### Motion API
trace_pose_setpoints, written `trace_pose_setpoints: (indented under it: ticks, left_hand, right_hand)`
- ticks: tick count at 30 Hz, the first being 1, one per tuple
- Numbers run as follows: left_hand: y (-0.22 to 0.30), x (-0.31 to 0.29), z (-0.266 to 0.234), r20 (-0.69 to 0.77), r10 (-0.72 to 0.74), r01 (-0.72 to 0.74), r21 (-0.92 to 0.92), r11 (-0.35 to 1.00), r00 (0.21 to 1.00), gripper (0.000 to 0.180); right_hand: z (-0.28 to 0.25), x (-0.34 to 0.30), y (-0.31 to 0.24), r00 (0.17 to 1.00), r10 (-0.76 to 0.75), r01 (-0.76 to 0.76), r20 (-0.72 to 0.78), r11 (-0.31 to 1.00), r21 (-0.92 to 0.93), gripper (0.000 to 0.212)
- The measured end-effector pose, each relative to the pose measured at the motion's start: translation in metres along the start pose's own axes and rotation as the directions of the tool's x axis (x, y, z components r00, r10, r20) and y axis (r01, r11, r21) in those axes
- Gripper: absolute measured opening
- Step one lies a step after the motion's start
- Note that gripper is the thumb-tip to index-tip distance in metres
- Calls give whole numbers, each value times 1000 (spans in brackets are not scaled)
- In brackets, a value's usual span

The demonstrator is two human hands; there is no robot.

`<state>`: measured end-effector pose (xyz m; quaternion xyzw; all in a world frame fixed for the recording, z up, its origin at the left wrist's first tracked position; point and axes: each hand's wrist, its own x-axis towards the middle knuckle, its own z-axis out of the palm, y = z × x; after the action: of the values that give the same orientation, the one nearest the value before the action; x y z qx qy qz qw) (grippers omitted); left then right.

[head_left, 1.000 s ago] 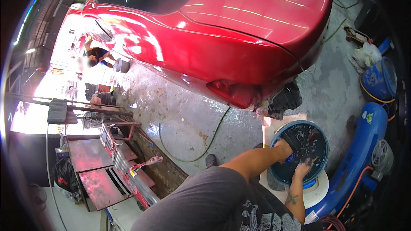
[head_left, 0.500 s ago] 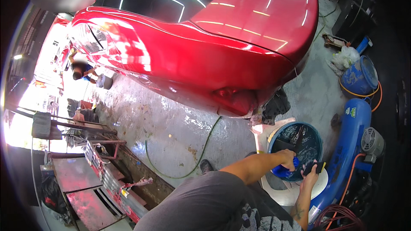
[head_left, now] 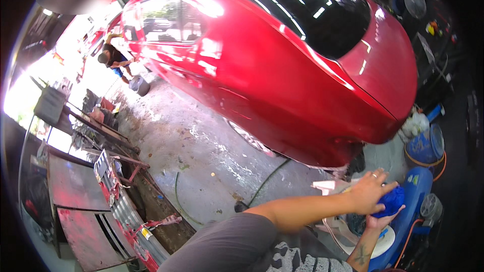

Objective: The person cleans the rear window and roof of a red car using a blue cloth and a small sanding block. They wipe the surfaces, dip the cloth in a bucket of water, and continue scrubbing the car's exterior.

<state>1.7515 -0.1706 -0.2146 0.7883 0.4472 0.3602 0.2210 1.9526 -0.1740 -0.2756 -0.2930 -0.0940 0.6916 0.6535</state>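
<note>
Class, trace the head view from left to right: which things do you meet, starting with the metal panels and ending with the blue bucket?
Red-smeared metal panels → dark bucket → car wheel → left hand → blue cloth → blue bucket.

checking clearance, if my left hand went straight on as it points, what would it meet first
Probably the crumpled blue cloth-like bundle in your right hand; if it clears that, the blue cylindrical tank. Depth is unclear.

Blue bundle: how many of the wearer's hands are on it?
2: left hand spread at its left side, right hand beneath the blue bundle.
</note>
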Motion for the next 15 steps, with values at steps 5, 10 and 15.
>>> trace_pose_setpoints:
  ticks: [5,10,15]
  left_hand:
    - [-156,-198,-172,-51,-427,426,-41,904,903,59]
    - [-272,-538,-245,-260,-921,946,-73,317,289,66]
    - [-256,-766,-291,-360,-924,967,-253,-37,-130,67]
  right_hand:
    - [82,43,89,986,-77,77,147,997,6,68]
    - [185,104,147,892,-41,146,451,969,-199,58]
    - [408,116,236,786,-444,596,431,730,-335,53]
